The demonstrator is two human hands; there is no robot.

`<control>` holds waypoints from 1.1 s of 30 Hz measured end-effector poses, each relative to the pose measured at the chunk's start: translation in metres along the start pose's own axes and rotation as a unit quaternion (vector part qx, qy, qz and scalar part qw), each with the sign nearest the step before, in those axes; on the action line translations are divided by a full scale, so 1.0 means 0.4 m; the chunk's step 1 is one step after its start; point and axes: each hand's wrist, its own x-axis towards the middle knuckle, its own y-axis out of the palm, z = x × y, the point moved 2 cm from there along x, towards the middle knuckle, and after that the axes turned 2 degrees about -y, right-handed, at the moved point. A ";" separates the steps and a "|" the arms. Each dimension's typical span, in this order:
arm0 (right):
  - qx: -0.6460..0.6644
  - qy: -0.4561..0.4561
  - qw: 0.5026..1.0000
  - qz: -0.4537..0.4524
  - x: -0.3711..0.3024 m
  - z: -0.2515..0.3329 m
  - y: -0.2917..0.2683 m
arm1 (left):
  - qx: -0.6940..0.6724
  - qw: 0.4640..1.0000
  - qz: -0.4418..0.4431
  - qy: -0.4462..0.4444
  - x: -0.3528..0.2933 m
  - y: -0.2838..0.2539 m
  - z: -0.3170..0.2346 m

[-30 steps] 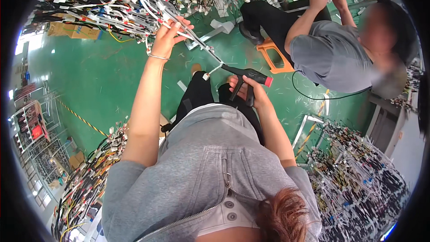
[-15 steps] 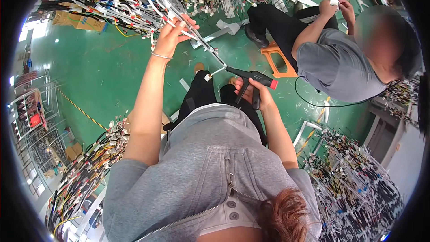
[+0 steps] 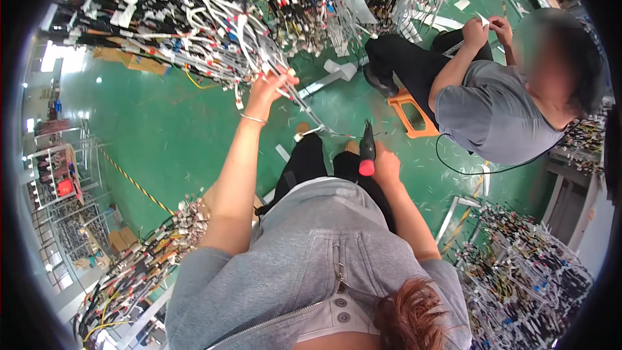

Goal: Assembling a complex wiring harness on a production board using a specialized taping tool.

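My left hand (image 3: 272, 87) is closed around a bundle of grey and white cables (image 3: 308, 113), whose far part runs up into the hanging wires. A short branch with a white connector (image 3: 299, 137) sticks out at the bundle's lower end. My right hand (image 3: 387, 163) grips a black cable tie gun (image 3: 367, 141) with a red knob at its back. The gun's nose points away from me, apart from the bundle. Its handle is mostly hidden by the gun body and my fingers. A thin dark strand extends from the bundle's end toward the gun.
Dense wire harnesses (image 3: 188, 45) hang along the far side; more wires (image 3: 518, 266) lie at the near right and near left (image 3: 149, 246). A co-worker (image 3: 499, 97) sits on an orange stool (image 3: 413, 115) at right, handling something white. Scraps litter the green floor (image 3: 162, 129).
The cable tie gun has swung from pointing left at the bundle's end to pointing away from me, apart from it. My left hand still holds the bundle. The whole view has shifted slightly.
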 end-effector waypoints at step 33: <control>0.427 -0.105 0.898 -0.016 0.527 0.589 0.066 | -0.088 0.995 0.038 -0.018 0.529 0.279 -0.291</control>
